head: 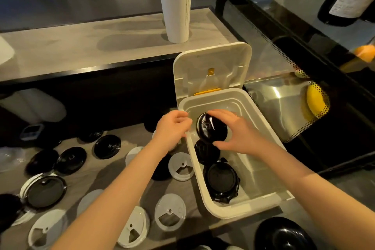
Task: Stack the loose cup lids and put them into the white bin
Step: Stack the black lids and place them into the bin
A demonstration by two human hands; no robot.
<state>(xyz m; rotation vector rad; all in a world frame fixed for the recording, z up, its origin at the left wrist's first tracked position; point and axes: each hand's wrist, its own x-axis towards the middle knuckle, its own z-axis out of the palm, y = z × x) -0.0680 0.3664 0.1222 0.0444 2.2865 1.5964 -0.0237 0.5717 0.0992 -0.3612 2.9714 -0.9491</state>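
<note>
Over the far end of the open white bin (229, 212), whose left rim my left hand (172, 128) pinches, my right hand (237, 134) curls fingers and thumb round a small stack of black lids (211, 128): light, thin, slick plastic, I judge, best gripped across the rim.

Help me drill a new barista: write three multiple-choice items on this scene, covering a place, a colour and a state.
1. Where is the black lid in the right hand? A on the counter; B over the white bin; C on the glass case.
2. What colour are the lids lying in the bin? A white; B black; C yellow.
3. The bin's hinged cover is: A open; B shut; C removed.
B: the hand holds it above the bin's opening. B: all look black. A: it stands upright behind the bin.
</note>
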